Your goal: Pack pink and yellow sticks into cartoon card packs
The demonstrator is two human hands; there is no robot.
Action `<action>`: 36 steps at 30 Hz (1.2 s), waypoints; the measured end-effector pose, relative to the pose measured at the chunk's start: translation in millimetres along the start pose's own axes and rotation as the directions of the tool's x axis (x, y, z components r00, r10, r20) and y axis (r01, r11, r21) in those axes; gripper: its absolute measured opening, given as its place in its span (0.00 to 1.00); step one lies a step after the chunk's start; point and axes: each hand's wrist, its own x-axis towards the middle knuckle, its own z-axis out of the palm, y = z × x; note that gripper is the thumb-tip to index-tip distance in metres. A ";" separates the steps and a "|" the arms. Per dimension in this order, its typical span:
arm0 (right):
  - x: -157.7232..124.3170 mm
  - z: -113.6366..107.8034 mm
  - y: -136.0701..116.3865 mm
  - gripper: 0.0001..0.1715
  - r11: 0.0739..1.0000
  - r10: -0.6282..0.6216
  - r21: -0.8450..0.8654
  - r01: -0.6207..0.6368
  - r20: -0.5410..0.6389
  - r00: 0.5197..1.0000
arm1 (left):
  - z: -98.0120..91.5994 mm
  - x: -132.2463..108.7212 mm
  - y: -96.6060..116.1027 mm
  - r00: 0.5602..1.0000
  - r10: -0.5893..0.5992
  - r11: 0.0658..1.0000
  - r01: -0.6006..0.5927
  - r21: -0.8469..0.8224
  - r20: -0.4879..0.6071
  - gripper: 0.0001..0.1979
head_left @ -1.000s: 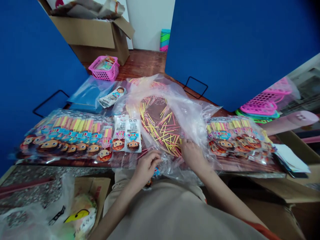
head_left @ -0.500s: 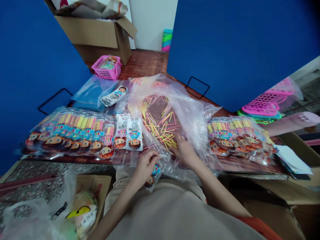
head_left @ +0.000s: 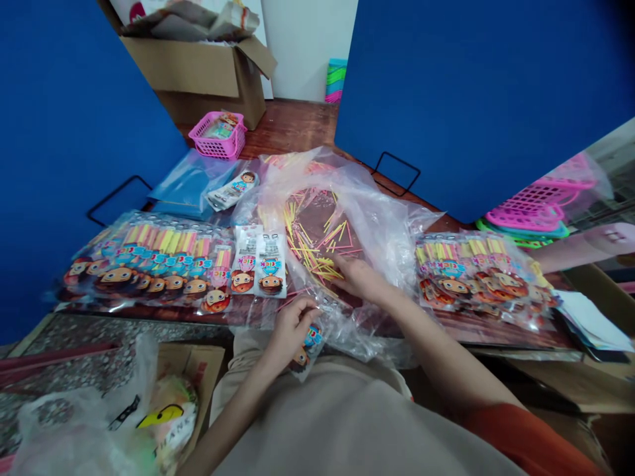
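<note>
My left hand [head_left: 290, 325] is closed on a small printed packet [head_left: 308, 344] at the table's near edge, over my lap. My right hand [head_left: 361, 277] lies inside a big clear plastic bag [head_left: 377, 218], its fingers on a loose heap of yellow and pink sticks [head_left: 317, 244]; whether it pinches any I cannot tell. Two empty printed packets [head_left: 258, 264] lie just left of the bag. A long row of filled stick packets [head_left: 149, 261] covers the table's left side. Another pile of filled packets [head_left: 476, 271] sits to the right.
A pink basket [head_left: 218, 135] and an open cardboard box [head_left: 198, 73] stand on the floor behind. Blue panels [head_left: 471, 86] wall both sides. Pink baskets [head_left: 530, 205] are stacked at the right. A plastic bag [head_left: 99, 423] lies at the lower left.
My right hand has slid left and further into the bag across the sticks. My left hand has kept hold of the packet and lifted it slightly. The camera has shifted a little.
</note>
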 end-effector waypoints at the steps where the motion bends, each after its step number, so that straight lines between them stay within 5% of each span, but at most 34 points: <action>1: 2.9 -2.0 2.8 0.39 1.000 0.003 0.000 -0.003 0.004 1.000 | 0.0 -0.2 0.3 1.000 -0.003 1.000 0.003 -0.001 0.002 0.07; 4: 10.4 -6.2 7.7 0.42 1.000 0.017 -0.016 -0.016 0.053 0.998 | -0.2 -0.6 1.4 1.000 -0.002 1.000 0.002 -0.003 0.007 0.07; 8: 14.5 -10.9 4.8 0.31 0.998 0.030 -0.063 -0.021 0.144 0.989 | -0.8 -0.3 3.7 1.000 -0.009 1.000 0.009 -0.007 -0.005 0.07; 14: 7.2 -12.9 -8.1 0.16 0.963 0.025 -0.271 -0.006 0.065 0.998 | -1.2 -0.4 3.9 1.000 -0.022 1.000 0.022 -0.021 -0.003 0.06; 20: 1.7 -3.7 -3.0 0.12 0.978 0.015 -0.208 0.008 0.111 0.994 | 0.9 -1.3 7.0 0.998 -0.052 0.996 0.049 -0.072 -0.042 0.06; 26: -3.0 -0.4 13.8 0.10 0.994 0.055 0.102 -0.037 -0.176 0.983 | -3.5 -1.1 23.1 0.976 -0.171 0.963 0.137 -0.232 -0.134 0.08; 31: -5.8 11.3 11.6 0.14 0.882 0.280 0.469 -0.048 -0.437 0.855 | -8.8 6.2 35.3 0.962 -0.182 0.958 0.126 -0.259 -0.206 0.09; 36: -5.9 19.9 8.3 0.19 0.903 0.299 0.415 -0.112 -0.420 0.857 | -9.3 16.3 39.4 0.956 -0.119 0.970 0.055 -0.235 -0.268 0.09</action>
